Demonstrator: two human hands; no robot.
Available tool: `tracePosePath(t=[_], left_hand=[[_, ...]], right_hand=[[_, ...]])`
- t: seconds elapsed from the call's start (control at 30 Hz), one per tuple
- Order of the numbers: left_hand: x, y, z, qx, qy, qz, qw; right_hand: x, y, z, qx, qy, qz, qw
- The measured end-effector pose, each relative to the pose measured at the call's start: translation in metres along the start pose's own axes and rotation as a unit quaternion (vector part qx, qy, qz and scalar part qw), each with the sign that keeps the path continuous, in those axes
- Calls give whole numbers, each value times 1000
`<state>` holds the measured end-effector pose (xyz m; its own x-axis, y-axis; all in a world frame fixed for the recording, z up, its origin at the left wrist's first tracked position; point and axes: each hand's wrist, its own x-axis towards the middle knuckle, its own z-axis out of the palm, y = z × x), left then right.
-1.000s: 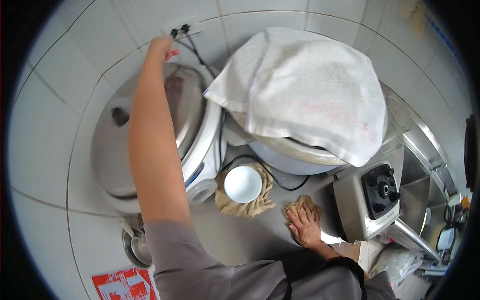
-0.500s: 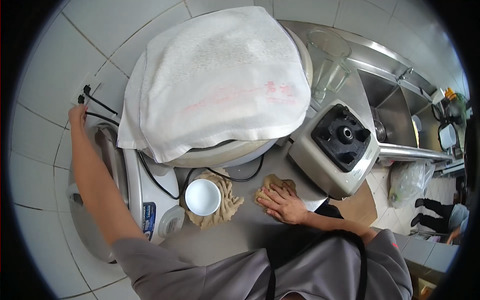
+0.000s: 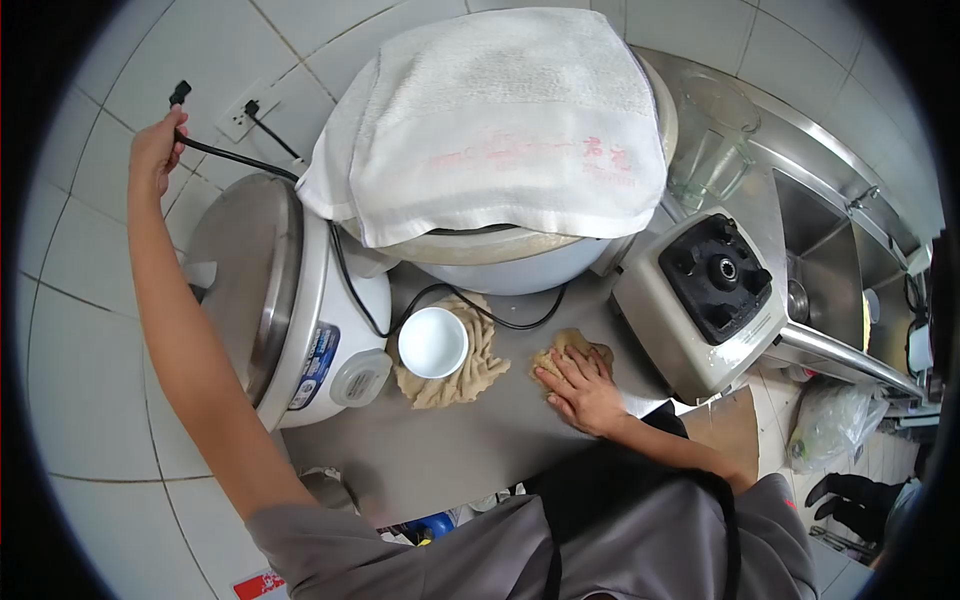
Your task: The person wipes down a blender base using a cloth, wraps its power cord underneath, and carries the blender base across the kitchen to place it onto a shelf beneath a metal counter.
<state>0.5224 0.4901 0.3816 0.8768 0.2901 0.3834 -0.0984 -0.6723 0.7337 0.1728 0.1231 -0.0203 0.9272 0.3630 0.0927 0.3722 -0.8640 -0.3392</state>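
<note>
My left hand [image 3: 157, 145] is raised near the tiled wall, its fingers closed around a black power cord [image 3: 235, 155]. The cord's plug [image 3: 180, 93] sticks up above the fingers, apart from the wall outlet [image 3: 237, 122]. My right hand [image 3: 590, 395] lies with outstretched fingers on a bunched tan cloth [image 3: 600, 352] on the steel counter [image 3: 420, 455]. A white bowl [image 3: 433, 342] sits on another crumpled tan cloth [image 3: 480, 375] between my hands. Below my left arm is a large cooker [image 3: 345, 290] with a steel lid.
A white towel [image 3: 500, 120] covers a big round pot at the back. A blender base [image 3: 690, 310] stands to the right, with a clear blender jug [image 3: 715, 140] behind it. Farther right are a steel sink [image 3: 825, 265], a plastic bag [image 3: 835, 425] and another person's dark-clothed legs [image 3: 860, 500].
My left hand has moved away from the outlet, bringing the cord's plug with it. Another plug stays in the outlet. My right hand remains on the cloth, and the view has shifted.
</note>
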Motion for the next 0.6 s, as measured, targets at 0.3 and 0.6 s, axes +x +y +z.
tracePosePath(t=[0.3,0.6], left_hand=[[-191,62,-81,-178,78,196,961],[-364,41,-83,-37,208,195,958]], right_hand=[[2,-2,-2,5,-4,0,1000],[-7,-2,10,12,60,-13,998]])
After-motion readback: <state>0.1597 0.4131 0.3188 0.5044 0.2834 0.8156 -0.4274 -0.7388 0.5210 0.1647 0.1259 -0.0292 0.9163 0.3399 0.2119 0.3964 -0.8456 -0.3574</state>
